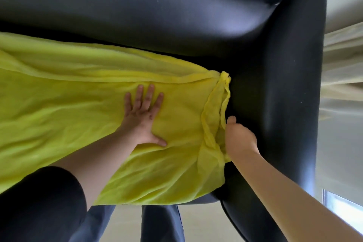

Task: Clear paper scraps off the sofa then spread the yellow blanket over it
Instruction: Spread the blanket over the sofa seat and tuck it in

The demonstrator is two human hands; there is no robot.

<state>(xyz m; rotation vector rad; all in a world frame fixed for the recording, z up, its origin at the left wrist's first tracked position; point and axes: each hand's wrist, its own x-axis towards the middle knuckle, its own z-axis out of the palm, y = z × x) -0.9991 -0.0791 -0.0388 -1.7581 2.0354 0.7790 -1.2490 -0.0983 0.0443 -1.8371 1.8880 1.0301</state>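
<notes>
The yellow blanket (68,108) lies spread over the seat of the black leather sofa (176,15), wrinkled, reaching from the left edge of view to the right armrest. My left hand (144,116) rests flat on the blanket with fingers apart. My right hand (238,137) is beside the armrest (284,104), its fingers closed on the bunched right edge of the blanket, thumb up. No paper scraps show on the sofa.
The sofa's backrest fills the top of the view. Pale curtains (343,76) and a window edge (341,208) stand to the right. My legs in dark trousers (161,224) are at the front of the seat above a light floor.
</notes>
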